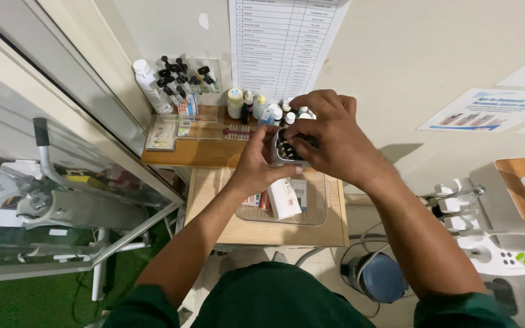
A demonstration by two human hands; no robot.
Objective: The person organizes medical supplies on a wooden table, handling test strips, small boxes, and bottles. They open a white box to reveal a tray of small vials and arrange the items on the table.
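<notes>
Left hand [256,167] grip closed on small metal tin [288,149], held above clear plastic tray [314,209]. Right hand [329,136] fingertips pinch inside tin; hold unclear. Picking step; precise pinch needed.

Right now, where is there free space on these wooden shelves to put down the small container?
The upper shelf has a bare wooden strip along its front edge, below the flat cards. The lower shelf is bare left of the clear tray and along its front. The back is crowded with bottles. The left hand holds the small container; the right hand reaches in.
</notes>
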